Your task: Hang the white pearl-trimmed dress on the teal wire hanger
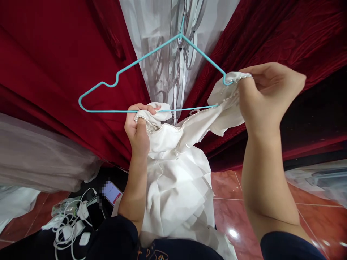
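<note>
A light blue clothes hanger (148, 55) hangs by its hook in front of me. My right hand (267, 92) pinches the pearl-trimmed shoulder of a white dress (176, 187), which is pulled over the hanger's right end. Gripped in my left hand (139, 124) is the other side of the pearl-edged neckline, bunched up beside the hanger's lower bar. The hanger's left end is bare. Below my hands the dress drapes down toward my lap.
Dark red curtains (67, 54) flank a white scrolled metal frame (179, 68). At the lower left lie tangled white cables (66, 231), a lit phone (111, 193) and a small white case (85, 238). The floor has reddish tiles (230, 213).
</note>
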The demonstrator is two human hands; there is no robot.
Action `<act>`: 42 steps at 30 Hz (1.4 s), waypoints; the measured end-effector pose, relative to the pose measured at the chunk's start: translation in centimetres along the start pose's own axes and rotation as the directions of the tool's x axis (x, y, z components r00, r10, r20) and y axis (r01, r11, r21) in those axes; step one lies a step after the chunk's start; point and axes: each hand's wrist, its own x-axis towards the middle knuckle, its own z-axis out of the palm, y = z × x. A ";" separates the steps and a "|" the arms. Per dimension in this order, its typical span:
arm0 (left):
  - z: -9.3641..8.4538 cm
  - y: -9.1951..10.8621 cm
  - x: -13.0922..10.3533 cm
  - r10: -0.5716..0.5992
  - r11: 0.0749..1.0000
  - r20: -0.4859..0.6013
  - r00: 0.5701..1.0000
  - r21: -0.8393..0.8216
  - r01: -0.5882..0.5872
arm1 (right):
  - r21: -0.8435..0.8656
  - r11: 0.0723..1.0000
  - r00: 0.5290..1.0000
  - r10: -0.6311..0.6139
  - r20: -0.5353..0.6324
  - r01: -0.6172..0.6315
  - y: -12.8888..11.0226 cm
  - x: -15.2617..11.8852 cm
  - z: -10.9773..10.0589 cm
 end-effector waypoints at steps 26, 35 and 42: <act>-2.2 -2.1 -0.5 -0.147 0.989 0.020 0.989 0.023 0.146 | 0.177 0.969 0.947 -0.214 0.239 0.174 -0.5 -6.5 1.2; -12.3 0.8 6.3 0.415 0.765 -0.154 0.897 0.593 -0.252 | 0.157 0.970 0.946 -0.221 0.238 0.187 -0.6 -6.2 0.6; -10.9 3.2 13.2 0.539 0.618 0.117 0.834 0.618 -0.486 | 0.172 0.969 0.944 -0.217 0.251 0.177 -0.7 -6.5 0.6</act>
